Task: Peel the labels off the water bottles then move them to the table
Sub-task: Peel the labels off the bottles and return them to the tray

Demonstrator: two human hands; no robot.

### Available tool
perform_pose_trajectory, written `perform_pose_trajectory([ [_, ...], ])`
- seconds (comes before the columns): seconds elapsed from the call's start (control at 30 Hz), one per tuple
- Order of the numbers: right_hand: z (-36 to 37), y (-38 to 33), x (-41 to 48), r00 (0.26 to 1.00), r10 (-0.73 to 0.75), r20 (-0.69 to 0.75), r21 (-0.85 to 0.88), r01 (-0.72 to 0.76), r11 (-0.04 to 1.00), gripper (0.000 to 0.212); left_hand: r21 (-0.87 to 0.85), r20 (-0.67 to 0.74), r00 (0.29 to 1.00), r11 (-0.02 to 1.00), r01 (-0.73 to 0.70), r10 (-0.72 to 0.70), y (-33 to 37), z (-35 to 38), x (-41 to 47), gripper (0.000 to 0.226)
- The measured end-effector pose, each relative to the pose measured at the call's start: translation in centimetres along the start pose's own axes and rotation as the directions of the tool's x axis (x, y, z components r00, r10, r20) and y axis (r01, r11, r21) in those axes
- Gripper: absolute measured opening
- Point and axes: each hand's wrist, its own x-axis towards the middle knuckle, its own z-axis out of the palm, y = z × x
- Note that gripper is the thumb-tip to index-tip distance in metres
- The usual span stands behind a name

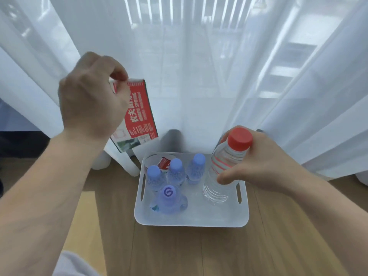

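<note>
My left hand [91, 100] is raised at the left and pinches the top of a peeled red and white label [137, 114], which hangs free in the air. My right hand [264, 162] grips a clear bottle with a red cap [221, 172], tilted over the right side of a white tray [191, 220]. That bottle's body is bare, with faint red streaks where the label was. In the tray stand several small bottles with purple caps [170, 196], and a crumpled red label [163, 162] lies in a clear cup at the tray's back left.
The tray sits on a wooden floor [199, 255] in front of sheer white curtains [199, 66]. A dark post [172, 140] stands behind the tray. A lighter wood panel [85, 226] lies to the left.
</note>
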Motion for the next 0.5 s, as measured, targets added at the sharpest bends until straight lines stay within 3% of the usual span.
perform_pose_trajectory([
  [0.17, 0.6, 0.2, 0.2, 0.999, 0.006, 0.051, -0.018, -0.005, 1.000, 0.049, -0.046, 0.170, 0.981, 0.995, -0.084, 0.090, 0.4, 1.1, -0.9, 0.008],
  [0.37, 1.0, 0.6, 0.5, 0.995, 0.042, 0.091, -0.042, -0.038, 0.998, 0.051, -0.022, 0.399, 0.915, 0.998, -0.052, 0.056, 1.0, 3.3, -2.0, 0.009],
  [0.5, 1.3, 1.3, 0.6, 0.990, 0.093, 0.108, -0.093, -0.083, 0.992, 0.055, -0.020, 0.417, 0.909, 1.000, -0.025, 0.031, 1.3, 3.8, -2.1, 0.007],
])
